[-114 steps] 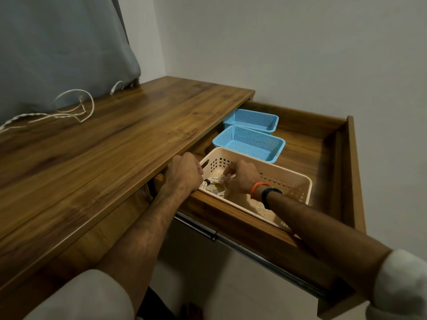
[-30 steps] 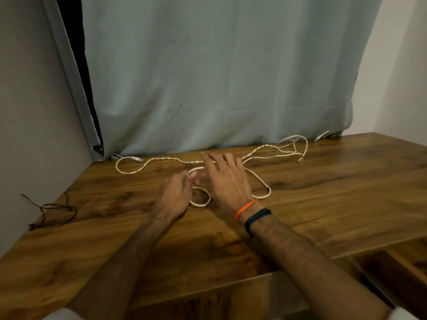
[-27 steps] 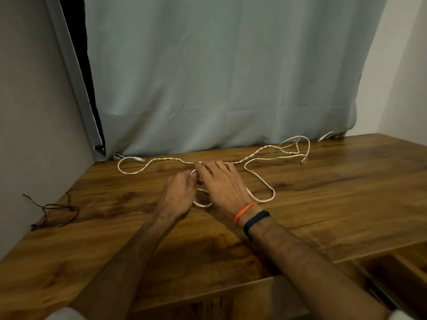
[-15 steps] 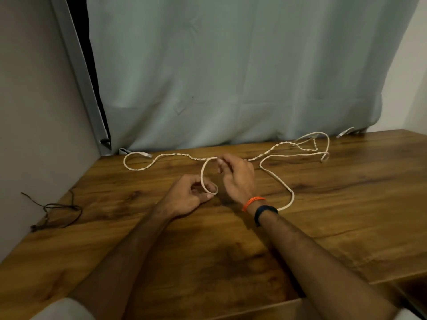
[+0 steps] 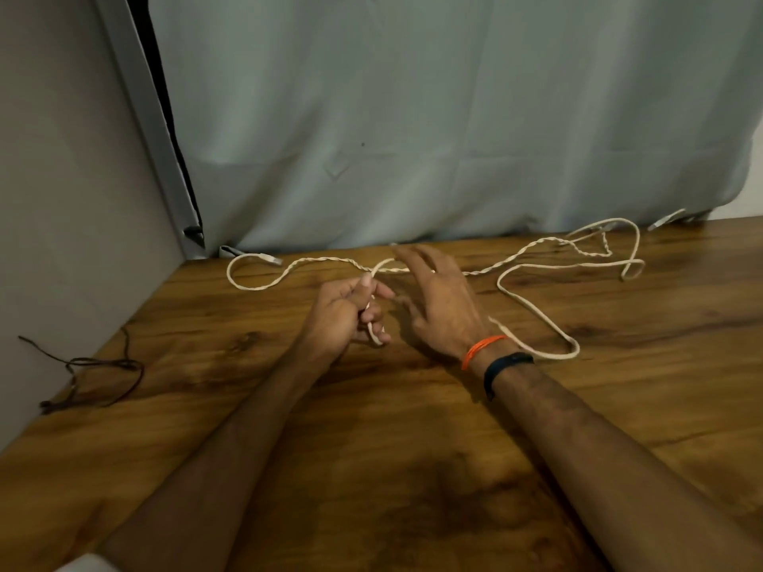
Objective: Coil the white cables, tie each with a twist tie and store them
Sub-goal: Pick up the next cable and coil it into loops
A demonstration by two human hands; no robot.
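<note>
White braided cable is being coiled on the brown wooden surface near its far edge: a first small loop is being pinched in the left hand, while the right hand is being held spread, empty. More slack is probably being reached for.

Home room, wooden desk, grey curtain, plain wall

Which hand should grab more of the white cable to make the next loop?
Probably the right hand: it is open, over the loose white cable. The left hand already grips the started loop.
</note>
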